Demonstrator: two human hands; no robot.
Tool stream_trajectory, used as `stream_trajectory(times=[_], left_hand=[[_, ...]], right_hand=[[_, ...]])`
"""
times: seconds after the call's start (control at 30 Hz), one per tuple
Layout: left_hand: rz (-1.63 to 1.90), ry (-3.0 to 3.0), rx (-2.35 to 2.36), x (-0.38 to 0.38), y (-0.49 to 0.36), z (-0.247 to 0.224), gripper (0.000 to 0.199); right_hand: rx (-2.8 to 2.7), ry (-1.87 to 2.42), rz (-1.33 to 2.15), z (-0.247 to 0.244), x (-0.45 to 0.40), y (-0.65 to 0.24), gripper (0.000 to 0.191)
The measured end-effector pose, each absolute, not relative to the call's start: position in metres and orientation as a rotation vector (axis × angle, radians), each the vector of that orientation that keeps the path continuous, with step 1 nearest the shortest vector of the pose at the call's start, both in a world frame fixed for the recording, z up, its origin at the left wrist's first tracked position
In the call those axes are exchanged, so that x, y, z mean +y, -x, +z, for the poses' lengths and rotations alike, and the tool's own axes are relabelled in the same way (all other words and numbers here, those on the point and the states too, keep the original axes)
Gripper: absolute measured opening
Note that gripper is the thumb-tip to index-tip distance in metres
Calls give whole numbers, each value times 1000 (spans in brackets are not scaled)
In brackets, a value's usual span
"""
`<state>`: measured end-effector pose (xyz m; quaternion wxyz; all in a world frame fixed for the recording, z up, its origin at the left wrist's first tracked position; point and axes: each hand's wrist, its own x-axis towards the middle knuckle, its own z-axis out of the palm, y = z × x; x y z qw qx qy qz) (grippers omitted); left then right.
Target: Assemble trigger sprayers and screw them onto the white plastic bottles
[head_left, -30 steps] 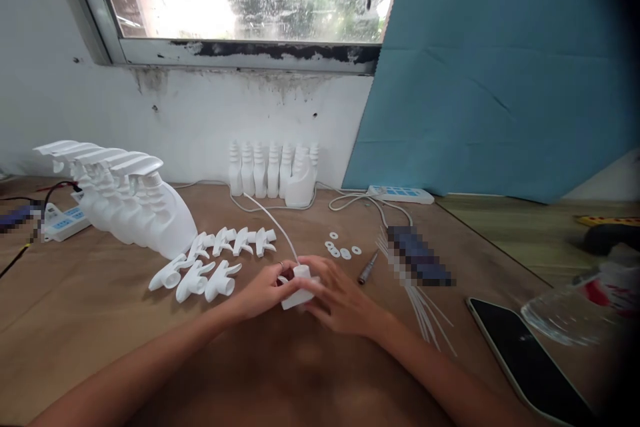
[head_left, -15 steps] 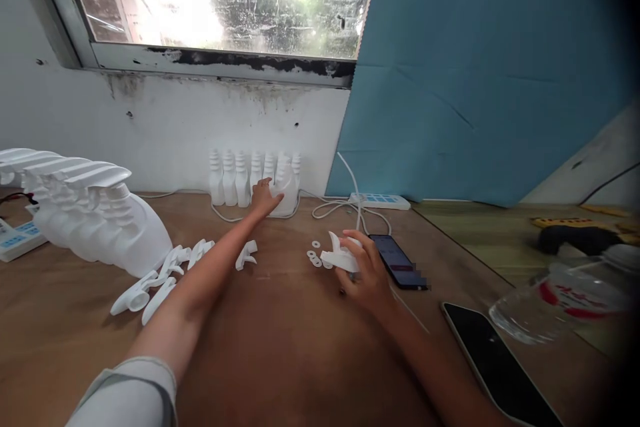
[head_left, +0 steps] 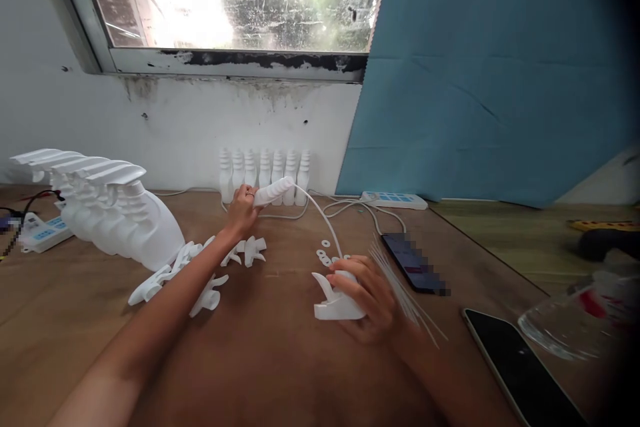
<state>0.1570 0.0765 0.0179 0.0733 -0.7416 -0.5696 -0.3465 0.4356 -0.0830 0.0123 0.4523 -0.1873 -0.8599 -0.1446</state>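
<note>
Left hand (head_left: 243, 212) closed on bottle (head_left: 273, 193), its mouth rightward, apparently meeting tube (head_left: 324, 215); right hand (head_left: 373, 297) grips sprayer head (head_left: 338, 307).

Spray head (head_left: 339, 307) & btl (head_left: 274, 191) are plain wht. Cloth (head_left: 475, 80) is blue; tabletop (head_left: 293, 250) is brn. Pwr strip (head_left: 395, 200) is wht w/ lt-blue panels.

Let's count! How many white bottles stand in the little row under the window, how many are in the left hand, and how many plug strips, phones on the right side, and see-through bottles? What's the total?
White bottles in the row: 7
White bottle in the left hand: 1
Plug strips: 2
Phones on the right side: 2
See-through bottle: 1
Total: 13
</note>
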Motion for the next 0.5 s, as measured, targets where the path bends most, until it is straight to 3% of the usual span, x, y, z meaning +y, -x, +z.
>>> stream_trajectory(times=[0.23,0.33,0.5], left_hand=[[-969,2160,-1611,59,-136,23,36],[-945,2202,-1526,41,-138,28,35],[-931,2325,-1233,-19,-152,37,34]], right_hand=[[-2128,449,-89,14,-91,-432,46],[-2003,540,198,21,-97,-427,48],[-1558,686,493,43,-91,-424,25]])
